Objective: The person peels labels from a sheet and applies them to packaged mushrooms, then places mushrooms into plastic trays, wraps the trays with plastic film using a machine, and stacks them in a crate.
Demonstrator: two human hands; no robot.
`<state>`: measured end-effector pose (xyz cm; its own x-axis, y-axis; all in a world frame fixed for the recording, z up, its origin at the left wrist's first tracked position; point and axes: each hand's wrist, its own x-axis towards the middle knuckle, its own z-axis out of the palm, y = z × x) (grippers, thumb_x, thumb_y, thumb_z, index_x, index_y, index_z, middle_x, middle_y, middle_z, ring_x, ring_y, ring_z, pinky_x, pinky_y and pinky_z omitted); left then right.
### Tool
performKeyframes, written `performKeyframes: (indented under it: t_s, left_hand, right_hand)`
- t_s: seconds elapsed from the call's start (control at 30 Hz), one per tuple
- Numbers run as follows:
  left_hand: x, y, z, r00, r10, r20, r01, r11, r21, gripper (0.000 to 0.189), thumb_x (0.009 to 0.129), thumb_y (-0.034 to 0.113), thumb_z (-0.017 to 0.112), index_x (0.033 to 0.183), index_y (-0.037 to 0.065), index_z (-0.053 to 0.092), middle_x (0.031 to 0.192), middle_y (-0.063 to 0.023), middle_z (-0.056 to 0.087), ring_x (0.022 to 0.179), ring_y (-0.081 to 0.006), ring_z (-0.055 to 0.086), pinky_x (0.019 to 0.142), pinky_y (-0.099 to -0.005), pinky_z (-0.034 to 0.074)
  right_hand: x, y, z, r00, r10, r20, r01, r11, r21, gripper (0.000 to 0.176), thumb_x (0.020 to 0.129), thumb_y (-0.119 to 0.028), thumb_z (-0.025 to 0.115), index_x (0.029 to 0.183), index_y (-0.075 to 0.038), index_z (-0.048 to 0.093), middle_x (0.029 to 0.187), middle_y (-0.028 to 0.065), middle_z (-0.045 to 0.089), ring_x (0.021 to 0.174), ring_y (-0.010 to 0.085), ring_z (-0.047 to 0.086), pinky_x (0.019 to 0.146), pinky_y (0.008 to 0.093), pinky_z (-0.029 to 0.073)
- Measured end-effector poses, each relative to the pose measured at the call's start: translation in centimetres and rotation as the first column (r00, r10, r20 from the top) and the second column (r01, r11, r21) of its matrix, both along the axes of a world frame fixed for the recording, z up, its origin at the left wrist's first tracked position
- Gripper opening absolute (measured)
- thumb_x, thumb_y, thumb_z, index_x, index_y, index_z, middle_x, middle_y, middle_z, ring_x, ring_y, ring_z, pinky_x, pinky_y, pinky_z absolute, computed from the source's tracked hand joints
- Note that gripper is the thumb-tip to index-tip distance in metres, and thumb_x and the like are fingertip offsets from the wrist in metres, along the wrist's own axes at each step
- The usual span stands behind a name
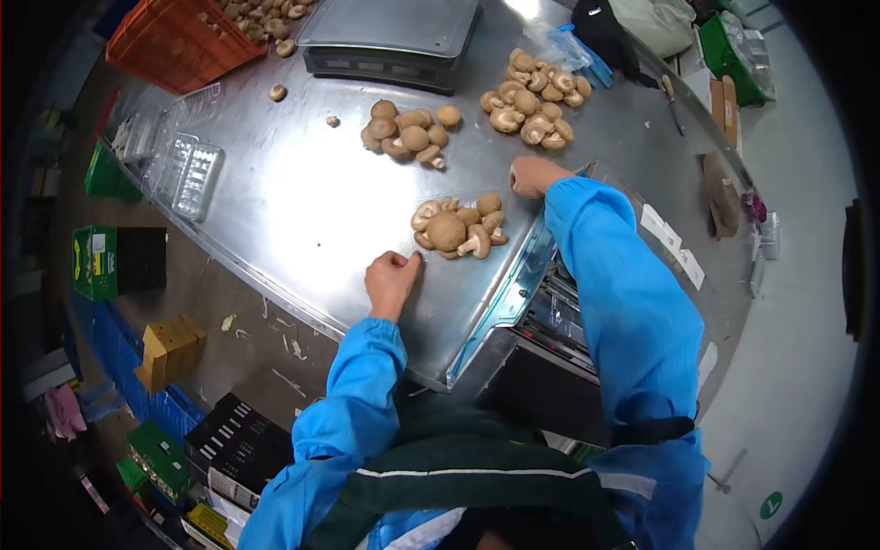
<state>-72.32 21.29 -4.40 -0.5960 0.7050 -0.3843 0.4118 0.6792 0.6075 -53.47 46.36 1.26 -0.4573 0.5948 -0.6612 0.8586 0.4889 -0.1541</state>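
Observation:
Brown mushrooms [447, 231] lie in a compact group on the metal table between my two hands. A clear tray or film seems to be around them, but I cannot make it out surely. My left hand [391, 282] is at their near left, thumb and fingers pinched together; whatever they hold is too thin to see. Beyond them to the right, my right hand [533, 177] is closed with its fingers curled, and its contents are hidden. A cling film dispenser [502, 307] with a pale blue edge sits at the table's near edge, below my right forearm.
Two more mushroom piles, a middle one [403, 133] and a right one [536, 99], lie farther back. A weighing scale [390, 41] and an orange crate [179, 44] stand behind. Clear punnets [197, 181] are at left, a knife [674, 105] at right.

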Motion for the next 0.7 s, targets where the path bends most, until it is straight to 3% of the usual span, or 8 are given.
performKeyframes:
  t_s: [0.03, 0.1, 0.13, 0.27, 0.3, 0.43, 0.6, 0.7]
  left_hand:
    - [-0.3, -0.5, -0.2, 1.000, 0.003, 0.000, -0.003, 1.000, -0.007, 0.028, 0.072, 0.028, 0.070, 0.073, 0.001, 0.065, 0.066, -0.0131, 0.064, 0.060, -0.0248, 0.062, 0.063, -0.0368, 0.051]
    - [-0.9, -1.6, -0.9, 0.999, 0.039, -0.005, -0.034, 0.934, 0.355, 0.028, 0.073, 0.012, 0.069, 0.097, 0.001, 0.063, 0.082, -0.0124, 0.065, 0.070, -0.0222, 0.064, 0.066, -0.0339, 0.052]
    - [-1.4, -1.9, -1.9, 0.995, -0.017, 0.103, -0.024, 0.924, 0.381, 0.048, 0.074, -0.003, 0.062, 0.122, 0.000, 0.052, 0.095, -0.0109, 0.062, 0.078, -0.0177, 0.062, 0.070, -0.0287, 0.052]
    - [-2.3, -2.9, -2.7, 0.826, 0.114, 0.551, -0.296, 0.921, 0.253, 0.056, 0.078, -0.008, 0.054, 0.132, -0.003, 0.043, 0.097, -0.0078, 0.059, 0.080, -0.0103, 0.057, 0.074, -0.0229, 0.049]
    - [-2.6, -3.3, -1.9, 0.825, 0.123, 0.551, -0.306, 0.917, 0.254, 0.056, 0.078, -0.008, 0.054, 0.132, -0.003, 0.043, 0.097, -0.0078, 0.059, 0.080, -0.0103, 0.057, 0.074, -0.0229, 0.049]
    - [-3.9, -4.4, 2.8, 0.754, 0.074, 0.653, -0.351, 0.885, 0.304, 0.054, 0.078, -0.008, 0.054, 0.131, -0.002, 0.045, 0.100, -0.0093, 0.058, 0.079, -0.0098, 0.056, 0.070, -0.0236, 0.051]
    - [-1.3, -2.3, 11.7, 0.852, -0.168, 0.496, -0.145, 0.835, 0.531, 0.050, 0.079, -0.008, 0.056, 0.128, -0.002, 0.047, 0.099, -0.0116, 0.062, 0.074, -0.0104, 0.059, 0.067, -0.0261, 0.054]
    - [3.2, 0.2, 15.9, 0.850, -0.347, 0.396, 0.074, 0.824, 0.562, 0.046, 0.080, -0.004, 0.060, 0.124, -0.003, 0.051, 0.097, -0.0115, 0.065, 0.076, -0.0122, 0.061, 0.069, -0.0260, 0.054]
  right_hand:
    - [-0.6, -0.4, -0.3, 1.000, 0.003, 0.000, -0.003, 1.000, -0.007, 0.024, 0.075, -0.008, 0.057, 0.094, 0.002, 0.068, 0.100, 0.0238, 0.064, 0.091, 0.0388, 0.063, 0.079, 0.0442, 0.050]
    - [-1.9, -1.4, -0.6, 0.994, 0.104, 0.018, -0.099, 0.978, -0.184, 0.023, 0.075, -0.007, 0.056, 0.091, 0.005, 0.068, 0.094, 0.0243, 0.065, 0.085, 0.0384, 0.064, 0.075, 0.0433, 0.051]
    - [-2.4, -1.7, -2.2, 0.994, 0.109, 0.019, -0.104, 0.976, -0.190, 0.023, 0.075, -0.007, 0.056, 0.091, 0.005, 0.068, 0.094, 0.0243, 0.065, 0.085, 0.0384, 0.064, 0.075, 0.0433, 0.051]
    - [-4.3, -3.5, -5.3, 0.994, -0.061, 0.088, 0.097, 0.858, -0.505, 0.020, 0.083, -0.009, 0.051, 0.084, 0.004, 0.066, 0.083, 0.0156, 0.068, 0.073, 0.0236, 0.066, 0.064, 0.0342, 0.052]
    - [-4.6, -3.9, -5.3, 0.976, -0.201, 0.083, 0.210, 0.773, -0.599, 0.022, 0.088, -0.010, 0.046, 0.087, 0.002, 0.064, 0.080, 0.0092, 0.069, 0.069, 0.0155, 0.065, 0.060, 0.0280, 0.053]
    - [-3.9, -4.6, -0.5, 0.930, -0.355, -0.094, 0.205, 0.714, -0.670, 0.019, 0.089, -0.010, 0.047, 0.090, 0.001, 0.063, 0.078, 0.0112, 0.068, 0.068, 0.0155, 0.065, 0.059, 0.0276, 0.052]
    - [3.2, -6.2, 10.0, 0.775, -0.419, -0.472, 0.153, 0.850, -0.503, 0.020, 0.093, -0.014, 0.047, 0.099, 0.002, 0.058, 0.080, 0.0070, 0.066, 0.067, 0.0111, 0.063, 0.059, 0.0238, 0.050]
    - [11.5, -9.3, 13.9, 0.616, -0.584, -0.529, 0.367, 0.806, -0.464, 0.020, 0.093, -0.015, 0.048, 0.099, 0.001, 0.058, 0.078, 0.0053, 0.065, 0.065, 0.0089, 0.061, 0.058, 0.0224, 0.049]
